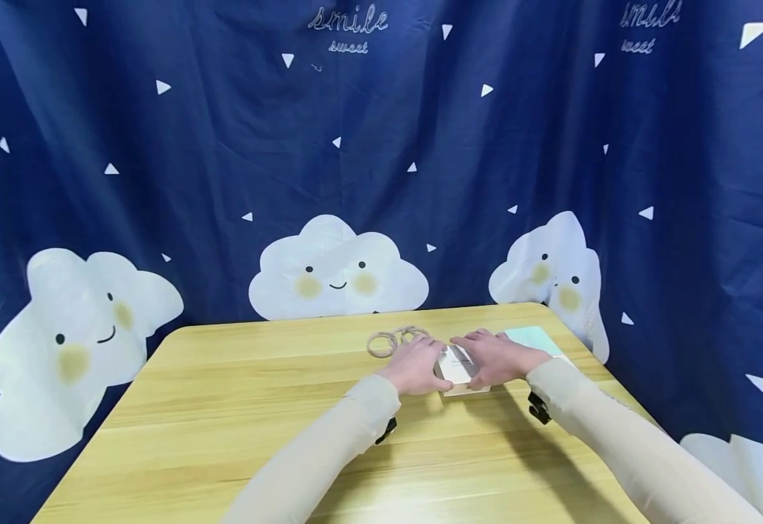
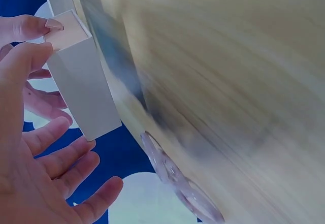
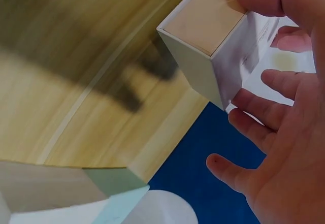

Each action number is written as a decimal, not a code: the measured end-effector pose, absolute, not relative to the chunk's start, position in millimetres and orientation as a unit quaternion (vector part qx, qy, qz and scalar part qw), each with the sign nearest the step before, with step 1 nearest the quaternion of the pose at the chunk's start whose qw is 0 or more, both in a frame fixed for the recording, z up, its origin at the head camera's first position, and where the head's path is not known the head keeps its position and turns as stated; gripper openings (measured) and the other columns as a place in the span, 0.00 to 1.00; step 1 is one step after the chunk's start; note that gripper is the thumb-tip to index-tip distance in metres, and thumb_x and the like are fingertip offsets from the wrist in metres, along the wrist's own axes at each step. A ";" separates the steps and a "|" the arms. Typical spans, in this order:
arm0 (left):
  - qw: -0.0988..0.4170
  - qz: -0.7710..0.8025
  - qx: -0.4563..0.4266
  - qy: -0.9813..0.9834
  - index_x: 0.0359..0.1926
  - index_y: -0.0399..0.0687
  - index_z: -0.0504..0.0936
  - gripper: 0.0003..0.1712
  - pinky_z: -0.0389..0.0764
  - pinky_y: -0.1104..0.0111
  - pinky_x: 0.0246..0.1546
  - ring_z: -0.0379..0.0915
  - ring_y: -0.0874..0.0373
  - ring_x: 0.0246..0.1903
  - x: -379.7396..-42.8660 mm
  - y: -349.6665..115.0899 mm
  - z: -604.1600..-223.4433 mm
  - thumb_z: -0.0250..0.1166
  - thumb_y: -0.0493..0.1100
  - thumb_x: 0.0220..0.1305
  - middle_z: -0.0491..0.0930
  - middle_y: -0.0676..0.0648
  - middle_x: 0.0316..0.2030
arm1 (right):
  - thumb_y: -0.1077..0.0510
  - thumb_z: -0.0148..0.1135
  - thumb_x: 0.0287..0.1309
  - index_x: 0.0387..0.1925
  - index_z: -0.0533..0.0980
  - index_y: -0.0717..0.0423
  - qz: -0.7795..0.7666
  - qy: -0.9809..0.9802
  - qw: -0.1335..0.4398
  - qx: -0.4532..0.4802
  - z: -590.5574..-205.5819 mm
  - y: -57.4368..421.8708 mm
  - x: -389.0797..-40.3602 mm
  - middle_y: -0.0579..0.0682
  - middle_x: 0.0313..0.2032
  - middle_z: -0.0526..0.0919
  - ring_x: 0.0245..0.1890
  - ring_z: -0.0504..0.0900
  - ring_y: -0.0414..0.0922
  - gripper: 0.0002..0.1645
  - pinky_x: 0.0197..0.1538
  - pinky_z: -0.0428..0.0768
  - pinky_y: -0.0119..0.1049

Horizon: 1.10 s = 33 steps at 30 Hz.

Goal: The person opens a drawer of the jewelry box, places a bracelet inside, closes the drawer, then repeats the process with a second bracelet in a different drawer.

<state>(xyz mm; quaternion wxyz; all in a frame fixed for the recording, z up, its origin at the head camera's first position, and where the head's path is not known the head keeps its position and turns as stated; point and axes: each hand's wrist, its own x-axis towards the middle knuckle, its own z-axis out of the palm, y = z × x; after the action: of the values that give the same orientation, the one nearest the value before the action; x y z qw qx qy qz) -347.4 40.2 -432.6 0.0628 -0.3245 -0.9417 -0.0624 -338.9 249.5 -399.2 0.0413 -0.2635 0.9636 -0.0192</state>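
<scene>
A dark blue curtain point(image 1: 211, 145), printed with smiling white clouds and small white triangles, hangs behind the light wooden table point(image 1: 224, 407) I am working at. Between my two hands, toward the far right part of the table, is a small white box point(image 1: 460, 366) with a few lines of print too small to read on its upper face. My left hand point(image 1: 416, 366) is against its left side and my right hand point(image 1: 499, 358) against its right, so the box sits squarely in the gap between them. Both hands pinch it, thumbs at the end nearest me and fingers reaching toward the far end; the outer fingers of each hand fan out clear of it. That near end shows a beige panel set inside the white walls, with a small notch at one edge, and my right thumb lies right by that notch. I can't tell whether the box rests on the wood or is raised slightly. Just beyond my left hand lie some pale rings point(image 1: 393, 340), near the table's back edge. Past my right hand, near the right edge, is a pale green and white carton point(image 1: 532, 338), partly hidden by my hand and sleeve point(image 1: 630, 444).
</scene>
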 end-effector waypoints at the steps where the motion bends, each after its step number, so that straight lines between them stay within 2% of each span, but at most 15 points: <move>1: 0.062 -0.063 -0.323 -0.942 0.67 0.55 0.74 0.45 0.76 0.56 0.60 0.70 0.54 0.64 -346.6 37.0 -432.5 0.68 0.72 0.54 0.77 0.51 0.62 | 0.40 0.77 0.41 0.74 0.64 0.50 -0.017 0.964 0.041 -0.263 -399.1 246.6 -338.1 0.54 0.65 0.74 0.63 0.71 0.53 0.58 0.57 0.72 0.62; 7: 0.056 -0.070 -0.326 -0.941 0.68 0.53 0.73 0.46 0.75 0.55 0.62 0.69 0.53 0.64 -339.5 15.8 -430.8 0.68 0.71 0.55 0.76 0.50 0.64 | 0.38 0.77 0.41 0.74 0.64 0.50 -0.016 0.962 0.045 -0.270 -398.3 226.9 -334.5 0.54 0.65 0.74 0.64 0.70 0.54 0.59 0.59 0.72 0.60; 14: 0.052 -0.077 -0.316 -0.944 0.70 0.53 0.71 0.47 0.73 0.48 0.63 0.67 0.49 0.67 -327.9 -16.5 -426.8 0.68 0.70 0.55 0.74 0.48 0.66 | 0.37 0.77 0.42 0.74 0.64 0.46 -0.009 0.955 0.045 -0.294 -392.7 197.1 -329.2 0.52 0.64 0.75 0.63 0.71 0.52 0.58 0.63 0.70 0.64; 20: 0.054 -0.077 -0.320 -0.943 0.68 0.51 0.73 0.46 0.74 0.51 0.63 0.68 0.51 0.65 -321.8 -34.9 -421.7 0.69 0.69 0.55 0.75 0.48 0.64 | 0.37 0.77 0.43 0.76 0.61 0.45 0.006 0.953 0.046 -0.298 -390.1 178.5 -327.4 0.50 0.65 0.75 0.63 0.71 0.50 0.60 0.63 0.71 0.61; 24: 0.046 -0.079 -0.311 -0.946 0.69 0.51 0.72 0.46 0.73 0.50 0.63 0.64 0.50 0.69 -319.1 -45.8 -420.6 0.69 0.69 0.55 0.73 0.48 0.67 | 0.35 0.77 0.43 0.77 0.60 0.44 0.009 0.951 0.044 -0.305 -389.8 167.6 -328.0 0.50 0.66 0.74 0.66 0.70 0.51 0.61 0.63 0.70 0.61; 30: 0.032 -0.087 -0.301 -0.949 0.71 0.50 0.70 0.48 0.67 0.44 0.68 0.53 0.44 0.76 -314.2 -60.8 -419.8 0.68 0.68 0.55 0.69 0.45 0.71 | 0.34 0.76 0.43 0.76 0.61 0.42 0.015 0.948 0.050 -0.313 -394.5 153.0 -331.6 0.49 0.67 0.74 0.69 0.68 0.48 0.60 0.64 0.70 0.61; 33: 0.029 -0.088 -0.301 -0.949 0.71 0.51 0.69 0.48 0.66 0.44 0.68 0.55 0.45 0.75 -312.2 -65.3 -419.3 0.69 0.67 0.55 0.69 0.45 0.71 | 0.34 0.77 0.42 0.76 0.62 0.41 0.016 0.948 0.051 -0.315 -396.5 147.6 -332.2 0.50 0.68 0.73 0.70 0.66 0.49 0.60 0.64 0.70 0.61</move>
<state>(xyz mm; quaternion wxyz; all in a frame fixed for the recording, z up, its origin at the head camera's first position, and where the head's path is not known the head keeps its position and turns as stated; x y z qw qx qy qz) -312.2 -65.3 -419.3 0.0291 -0.3010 -0.9491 -0.0885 -332.2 147.6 -396.5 0.0514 -0.3146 0.9477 0.0155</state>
